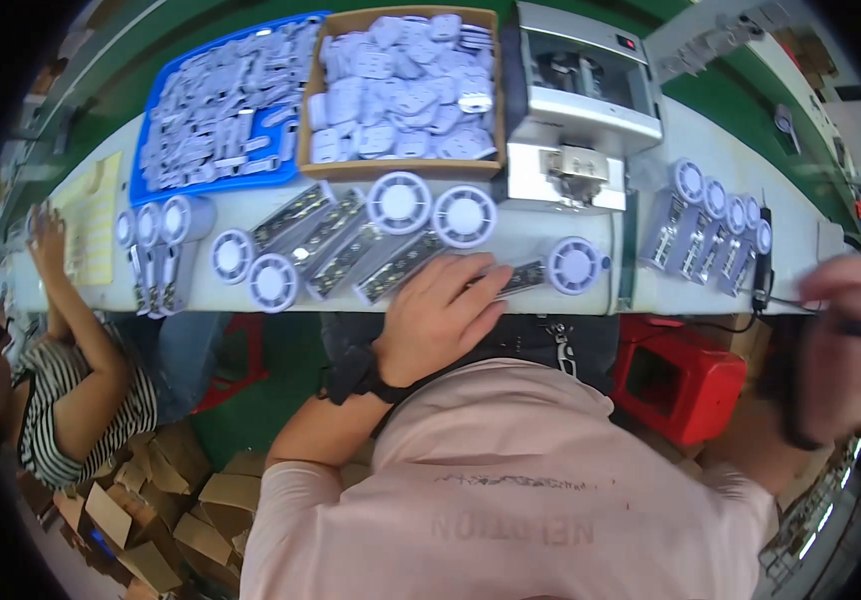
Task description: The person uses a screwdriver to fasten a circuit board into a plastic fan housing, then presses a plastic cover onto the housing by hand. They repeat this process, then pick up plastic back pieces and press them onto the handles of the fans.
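Note:
My left hand [441, 315] lies over the handle end of a white unit [574, 266] with a round slotted head, its fingers bent across the strip that carries a dark board with small light parts. Left of that hand lie several like units, one with its round head [399, 203] toward the far side and another round head [273, 283] at the near edge. Over at the far right, my right hand [846, 350] is raised beyond the bench edge and smeared by motion. Something dark shows by its fingers, too blurred to name.
A blue tray [138, 160] and a cardboard box [401, 168] hold white plastic parts. Next to them stands a grey-white machine [586, 115]. More units [689, 183] and a black pen-like tool [764, 250] lie right. A red stool [681, 380] stands below; a co-worker [81, 390] sits left.

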Available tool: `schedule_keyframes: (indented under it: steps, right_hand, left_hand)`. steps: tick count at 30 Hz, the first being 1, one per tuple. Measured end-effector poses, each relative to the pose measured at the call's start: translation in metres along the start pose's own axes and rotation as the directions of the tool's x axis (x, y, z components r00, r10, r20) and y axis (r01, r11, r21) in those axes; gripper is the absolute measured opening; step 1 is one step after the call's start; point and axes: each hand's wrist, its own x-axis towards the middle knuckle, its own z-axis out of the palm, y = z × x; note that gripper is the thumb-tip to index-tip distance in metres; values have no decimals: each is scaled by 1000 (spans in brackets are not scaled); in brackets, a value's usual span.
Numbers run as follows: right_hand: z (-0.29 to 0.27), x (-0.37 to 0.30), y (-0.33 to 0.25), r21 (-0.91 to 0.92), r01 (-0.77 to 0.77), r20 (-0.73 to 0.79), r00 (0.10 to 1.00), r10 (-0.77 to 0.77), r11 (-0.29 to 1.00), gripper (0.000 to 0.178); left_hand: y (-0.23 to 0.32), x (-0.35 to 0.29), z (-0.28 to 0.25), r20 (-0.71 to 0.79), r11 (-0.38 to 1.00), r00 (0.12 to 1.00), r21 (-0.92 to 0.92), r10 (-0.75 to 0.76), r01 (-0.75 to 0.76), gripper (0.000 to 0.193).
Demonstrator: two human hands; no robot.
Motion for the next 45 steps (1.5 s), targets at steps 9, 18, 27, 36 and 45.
schedule_keyframes:
  steps: [9, 18, 27, 36, 45]
  right_hand:
    - [96, -35, 47, 101, -212, -74, 973, 220, 972, 21]
    - [104, -20, 56, -236, -68, 137, 985, 103, 969, 20]
    - [100, -5, 54, -286, -53, 252, 959, 128, 957, 17]
    - [91, -9, 71, 25, -289, 197, 940, 278, 957, 16]
    - [93, -9, 74, 71, -292, 173, 945, 277, 954, 16]
  left_hand:
    - [-1, 8, 4, 43, 995, 995, 51, 88, -90, 48]
    - [-2, 4, 13, 42, 995, 996, 69, 74, -76, 47]
    - [-1, 7, 9, 72, 996, 994, 42, 80, -83, 51]
    - [-4, 4, 14, 56, 994, 995, 65, 86, -90, 49]
    - [-3, 7, 14, 56, 995, 995, 52, 82, -85, 46]
